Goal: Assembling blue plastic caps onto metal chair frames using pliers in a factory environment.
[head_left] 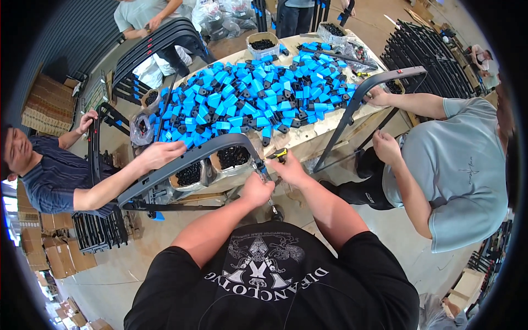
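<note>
My left hand point(257, 190) is closed at the lower end of a black curved metal frame point(203, 147), around a slim silver metal tool point(273, 210) whose shaft shows below the fist. Its exact kind is unclear. Just to the right, my right hand point(290, 171) grips a screwdriver point(279, 154) by its yellow-and-black handle, close to the frame's end. Fingers hide most of both tools. The frame stands along the near edge of the worktable point(313, 140). Blue-and-black plastic parts point(242, 99) lie heaped beyond it.
A co-worker's hand point(162, 155) at left touches my frame. The co-worker at right point(448, 159) handles another black frame point(352, 110). Bins of small black parts point(234, 157) stand at the near table edge; a white tub point(263, 45) is at the far edge. Stacked frames point(426, 60) rise at right.
</note>
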A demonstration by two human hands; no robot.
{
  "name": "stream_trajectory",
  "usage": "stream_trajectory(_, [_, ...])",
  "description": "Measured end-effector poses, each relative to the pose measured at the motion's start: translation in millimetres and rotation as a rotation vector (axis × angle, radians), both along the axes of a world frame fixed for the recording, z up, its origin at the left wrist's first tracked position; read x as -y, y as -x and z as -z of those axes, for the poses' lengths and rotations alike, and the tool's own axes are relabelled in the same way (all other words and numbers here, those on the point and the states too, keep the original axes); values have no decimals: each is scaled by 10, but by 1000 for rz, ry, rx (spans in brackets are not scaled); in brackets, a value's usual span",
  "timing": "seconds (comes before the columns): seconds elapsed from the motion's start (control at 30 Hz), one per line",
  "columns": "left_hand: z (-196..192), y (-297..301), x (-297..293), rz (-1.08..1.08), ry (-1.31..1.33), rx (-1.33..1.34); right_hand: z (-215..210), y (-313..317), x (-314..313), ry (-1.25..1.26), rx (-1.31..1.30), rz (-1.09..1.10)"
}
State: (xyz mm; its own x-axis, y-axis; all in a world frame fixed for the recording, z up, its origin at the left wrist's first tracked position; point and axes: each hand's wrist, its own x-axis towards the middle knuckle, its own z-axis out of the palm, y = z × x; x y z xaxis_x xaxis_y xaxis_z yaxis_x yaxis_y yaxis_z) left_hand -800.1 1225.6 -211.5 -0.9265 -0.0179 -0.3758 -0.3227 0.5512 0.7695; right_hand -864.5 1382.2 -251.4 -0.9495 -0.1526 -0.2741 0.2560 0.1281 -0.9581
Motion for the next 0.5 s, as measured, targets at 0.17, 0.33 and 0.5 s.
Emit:
stream_trajectory(0.17, [-24,-32,-122,-21,216,0,601,-468,-257,-51,189,-74])
stream_trajectory(0.33, [14,-75,-58,-36,309,11,-476,-679,-295,-83,331,-68])
stream_trajectory(0.5, [75,-109,-17,-60,121,-76,-779,-515,-335,-219,389,-90])
